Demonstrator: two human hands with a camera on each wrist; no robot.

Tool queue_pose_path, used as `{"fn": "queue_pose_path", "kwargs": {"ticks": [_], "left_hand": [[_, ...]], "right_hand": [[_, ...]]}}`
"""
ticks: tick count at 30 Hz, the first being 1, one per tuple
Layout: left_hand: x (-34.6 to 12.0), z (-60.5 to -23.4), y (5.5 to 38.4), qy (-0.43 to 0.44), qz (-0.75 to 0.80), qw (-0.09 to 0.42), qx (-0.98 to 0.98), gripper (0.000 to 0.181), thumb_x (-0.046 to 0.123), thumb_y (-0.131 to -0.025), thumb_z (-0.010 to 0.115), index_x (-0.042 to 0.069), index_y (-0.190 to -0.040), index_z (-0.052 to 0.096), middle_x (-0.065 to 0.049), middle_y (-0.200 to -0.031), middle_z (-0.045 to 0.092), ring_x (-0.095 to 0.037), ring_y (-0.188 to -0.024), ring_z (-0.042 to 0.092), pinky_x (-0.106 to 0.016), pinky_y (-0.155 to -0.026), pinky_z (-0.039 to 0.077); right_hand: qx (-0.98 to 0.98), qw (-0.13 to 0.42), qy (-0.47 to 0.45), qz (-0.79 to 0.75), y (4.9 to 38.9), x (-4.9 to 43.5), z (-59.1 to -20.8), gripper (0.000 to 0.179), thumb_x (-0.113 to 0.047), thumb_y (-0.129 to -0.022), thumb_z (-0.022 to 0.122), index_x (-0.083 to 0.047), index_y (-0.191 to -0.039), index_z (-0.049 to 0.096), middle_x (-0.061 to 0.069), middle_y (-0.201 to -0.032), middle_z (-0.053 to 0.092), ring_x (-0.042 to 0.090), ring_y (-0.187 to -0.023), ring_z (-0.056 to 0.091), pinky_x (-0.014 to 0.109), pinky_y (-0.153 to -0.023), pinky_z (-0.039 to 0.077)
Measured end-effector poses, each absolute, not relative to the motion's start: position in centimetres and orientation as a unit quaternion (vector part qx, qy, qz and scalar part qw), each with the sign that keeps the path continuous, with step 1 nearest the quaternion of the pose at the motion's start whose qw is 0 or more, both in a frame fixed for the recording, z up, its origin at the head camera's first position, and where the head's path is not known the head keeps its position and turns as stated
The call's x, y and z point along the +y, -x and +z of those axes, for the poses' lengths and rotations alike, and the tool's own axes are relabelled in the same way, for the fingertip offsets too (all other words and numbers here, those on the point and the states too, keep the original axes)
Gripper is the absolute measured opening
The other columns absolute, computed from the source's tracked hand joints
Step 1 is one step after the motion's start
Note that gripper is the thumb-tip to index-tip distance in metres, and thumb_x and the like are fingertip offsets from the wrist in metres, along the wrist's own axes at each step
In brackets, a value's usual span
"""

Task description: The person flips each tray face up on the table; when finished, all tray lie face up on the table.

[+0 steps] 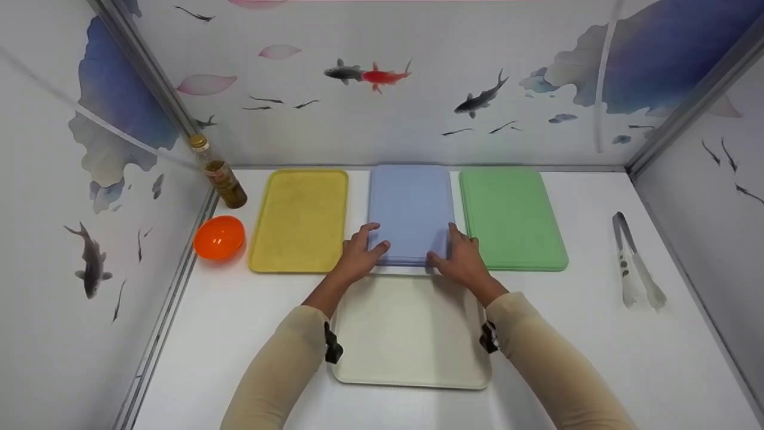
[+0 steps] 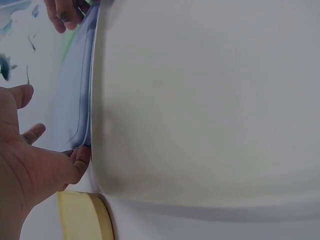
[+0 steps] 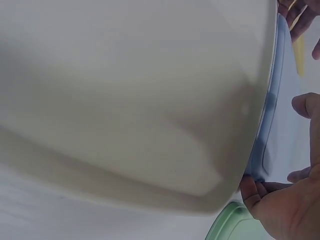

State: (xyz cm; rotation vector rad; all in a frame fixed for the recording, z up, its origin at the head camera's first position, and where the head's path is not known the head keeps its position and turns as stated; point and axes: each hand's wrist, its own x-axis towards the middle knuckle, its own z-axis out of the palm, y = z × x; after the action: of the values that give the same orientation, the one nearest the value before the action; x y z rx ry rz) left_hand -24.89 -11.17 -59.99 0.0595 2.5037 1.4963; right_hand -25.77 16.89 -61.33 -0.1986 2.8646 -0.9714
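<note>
In the head view, a light blue rectangular tray with a layered rim lies at the back centre. My left hand is at its left edge, thumb over the top near the front corner. My right hand is at the right edge in the same way. In the left wrist view, curled fingers touch the blue tray's edge. The right wrist view shows the right fingertips curled against its rim. Right in front of it lies a beige tray, partly under the forearms.
A yellow tray lies left of the blue one, a green tray right of it. At the far left stand an oil bottle and an orange bowl. Tongs lie at the right. Walls enclose the table.
</note>
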Motion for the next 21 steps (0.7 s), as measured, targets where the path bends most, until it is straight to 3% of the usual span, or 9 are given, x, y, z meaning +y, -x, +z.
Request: {"fn": "queue_pose_path", "kwargs": {"ticks": [3, 9, 17, 21], "left_hand": [[-11.3, -61.5, 25.4, -0.02, 0.5, 0.098, 0.86, 0.067, 0.057, -0.106, 0.066, 0.025, -0.162, 0.049, -0.019, -0.17, 0.046, -0.042, -0.152, 0.039, -0.066, -0.122, 0.038], [-10.9, -59.1, 24.4, -0.001, 0.526, 0.073, 0.847, 0.06, 0.044, -0.107, 0.069, 0.012, -0.156, 0.056, -0.022, -0.167, 0.048, -0.044, -0.149, 0.039, -0.065, -0.123, 0.038], [-10.4, -57.6, 24.0, 0.015, 0.546, 0.02, 0.838, 0.05, 0.036, -0.106, 0.072, 0.01, -0.146, 0.061, -0.02, -0.157, 0.054, -0.039, -0.142, 0.042, -0.061, -0.116, 0.043], [-10.0, -57.3, 24.1, 0.013, 0.54, -0.01, 0.842, 0.051, 0.035, -0.104, 0.073, 0.011, -0.148, 0.06, -0.018, -0.161, 0.052, -0.041, -0.144, 0.04, -0.062, -0.116, 0.041]], "right_hand": [[0.943, 0.052, 0.066, -0.323, 26.6, 17.3, -63.1, 0.104, -0.052, -0.099, 0.071, 0.007, -0.171, 0.025, 0.035, -0.169, 0.043, 0.061, -0.146, 0.042, 0.066, -0.12, 0.044], [0.938, 0.048, 0.065, -0.336, 27.3, 17.3, -64.4, 0.108, -0.053, -0.098, 0.074, 0.006, -0.173, 0.023, 0.034, -0.17, 0.042, 0.061, -0.149, 0.04, 0.067, -0.122, 0.042], [0.925, 0.055, 0.054, -0.373, 26.4, 16.6, -62.3, 0.113, -0.052, -0.097, 0.076, 0.006, -0.173, 0.016, 0.043, -0.165, 0.043, 0.066, -0.152, 0.036, 0.071, -0.124, 0.037], [0.923, 0.053, 0.049, -0.379, 25.7, 15.7, -60.8, 0.112, -0.051, -0.097, 0.076, 0.008, -0.172, 0.018, 0.045, -0.164, 0.04, 0.066, -0.152, 0.037, 0.072, -0.124, 0.037]]}}
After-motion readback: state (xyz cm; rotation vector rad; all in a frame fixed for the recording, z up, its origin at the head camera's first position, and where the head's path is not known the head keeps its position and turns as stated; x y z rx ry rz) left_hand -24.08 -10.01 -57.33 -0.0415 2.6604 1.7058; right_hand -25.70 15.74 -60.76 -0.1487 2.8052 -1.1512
